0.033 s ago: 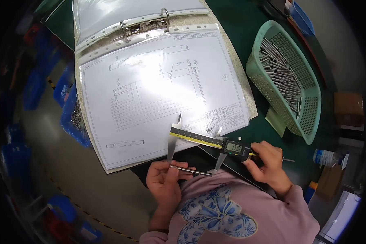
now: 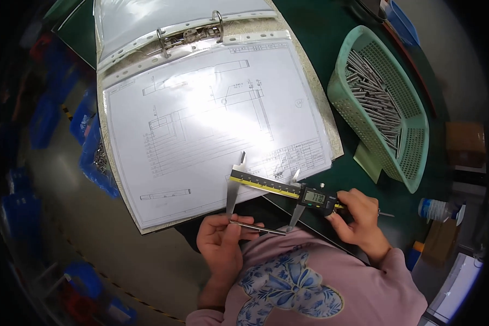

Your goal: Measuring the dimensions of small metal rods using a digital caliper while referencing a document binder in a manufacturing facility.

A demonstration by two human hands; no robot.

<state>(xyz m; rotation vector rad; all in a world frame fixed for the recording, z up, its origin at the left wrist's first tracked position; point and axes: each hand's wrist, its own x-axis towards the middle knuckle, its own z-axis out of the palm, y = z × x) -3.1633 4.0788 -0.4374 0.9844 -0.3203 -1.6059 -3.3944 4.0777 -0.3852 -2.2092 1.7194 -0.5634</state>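
Note:
My left hand pinches one end of a thin metal pin between thumb and fingers. The pin lies lengthwise between the long lower jaws of a digital caliper, its ends at or very close to the jaws. My right hand grips the caliper at its display end, thumb below the body. The caliper's lit display faces up. Behind it lies an open ring binder with a technical drawing in a clear sleeve, partly washed out by glare.
A green perforated basket holding many metal pins stands on the dark green table at right. Beyond it are a clear bottle and a cardboard box. Blue bins stand low at left.
The caliper and the pin have shifted slightly right in view, while the binder has shifted slightly left. Both hands keep their grips.

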